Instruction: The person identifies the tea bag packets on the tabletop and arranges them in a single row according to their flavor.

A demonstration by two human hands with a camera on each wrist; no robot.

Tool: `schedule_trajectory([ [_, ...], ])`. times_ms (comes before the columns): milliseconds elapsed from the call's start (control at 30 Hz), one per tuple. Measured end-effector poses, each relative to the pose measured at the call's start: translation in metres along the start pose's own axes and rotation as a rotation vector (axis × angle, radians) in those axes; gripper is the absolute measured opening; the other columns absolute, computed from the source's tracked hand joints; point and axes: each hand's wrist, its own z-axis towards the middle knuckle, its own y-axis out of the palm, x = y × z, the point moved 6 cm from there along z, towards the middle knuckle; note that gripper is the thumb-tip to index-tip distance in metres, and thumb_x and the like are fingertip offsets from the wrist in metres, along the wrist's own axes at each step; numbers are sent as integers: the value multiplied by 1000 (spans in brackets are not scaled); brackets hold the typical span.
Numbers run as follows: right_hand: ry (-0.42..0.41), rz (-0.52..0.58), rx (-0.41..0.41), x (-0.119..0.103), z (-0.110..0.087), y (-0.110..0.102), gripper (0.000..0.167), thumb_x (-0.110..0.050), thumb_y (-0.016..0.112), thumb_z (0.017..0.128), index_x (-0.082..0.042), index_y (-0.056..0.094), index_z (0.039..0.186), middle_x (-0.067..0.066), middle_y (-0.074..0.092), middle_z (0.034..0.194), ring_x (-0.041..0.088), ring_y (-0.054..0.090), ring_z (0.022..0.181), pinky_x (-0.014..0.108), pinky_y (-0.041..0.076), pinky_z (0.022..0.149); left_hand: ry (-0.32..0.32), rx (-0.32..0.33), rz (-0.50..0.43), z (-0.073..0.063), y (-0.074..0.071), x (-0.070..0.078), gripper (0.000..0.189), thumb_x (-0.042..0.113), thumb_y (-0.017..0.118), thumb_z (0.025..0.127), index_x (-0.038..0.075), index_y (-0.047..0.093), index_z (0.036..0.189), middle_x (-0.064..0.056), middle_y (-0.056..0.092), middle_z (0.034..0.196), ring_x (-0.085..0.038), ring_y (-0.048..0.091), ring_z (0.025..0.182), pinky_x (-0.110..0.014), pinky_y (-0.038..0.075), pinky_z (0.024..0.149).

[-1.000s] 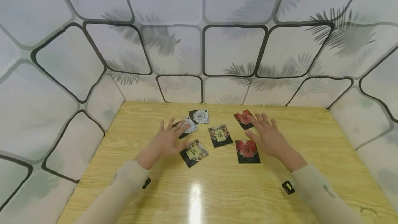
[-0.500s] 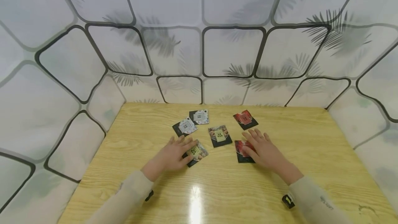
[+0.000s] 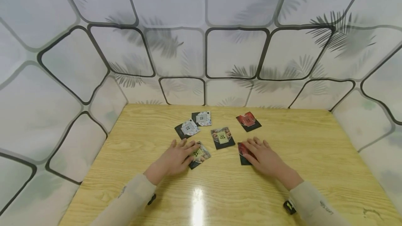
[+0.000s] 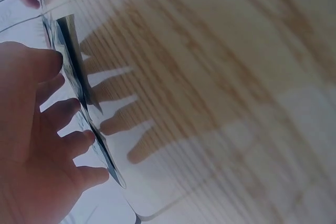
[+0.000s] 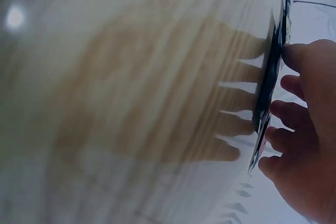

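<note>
My left hand lies over the lower-left packet, a flat dark square with a yellow-green label, its fingers spread and covering part of it. On the right, my right hand lies across a red and black packet, hiding most of its print. In the right wrist view, the right thumb and fingertips are at or very near the packet; the left wrist view shows the left fingertips likewise at a packet. Neither hand curls round anything.
Between the hands lies another yellow-labelled packet. Behind it are two white and black packets, one nearer and one farther, and a second red packet. A patterned wall borders the wooden table.
Both hands have come down and back toward me, from near the farther packets onto the nearer yellow-labelled and red ones. The packets appear to stay in place.
</note>
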Motion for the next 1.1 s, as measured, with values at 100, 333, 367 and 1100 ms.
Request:
schedule_trajectory([
  [100,3,6,-7,1,-1,3,54,-32,57,110,-3,52,155,27,50,158,54,39,150,74,30,119,-6,-7,2,1,0,-1,55,31,50,113,22,39,165,-12,44,167,-50,38,153,-77,28,120],
  [333,11,9,-23,2,0,6,54,-33,55,111,-3,52,155,26,49,159,53,38,151,73,31,119,-34,-34,41,1,3,-2,56,35,48,113,29,34,167,-13,41,168,-48,36,155,-75,25,122],
  [367,13,10,-23,2,0,6,54,-33,55,110,-3,52,155,26,49,159,52,39,151,73,31,119,-35,-37,44,0,3,-2,56,35,47,113,30,33,167,-14,40,168,-48,35,155,-75,25,122],
  [1100,23,26,-29,-1,0,2,53,-30,57,110,-2,52,154,27,49,159,53,39,151,71,34,119,-94,11,21,-23,1,-9,62,44,55,108,9,47,159,-12,49,164,-45,42,152,-70,29,123],
])
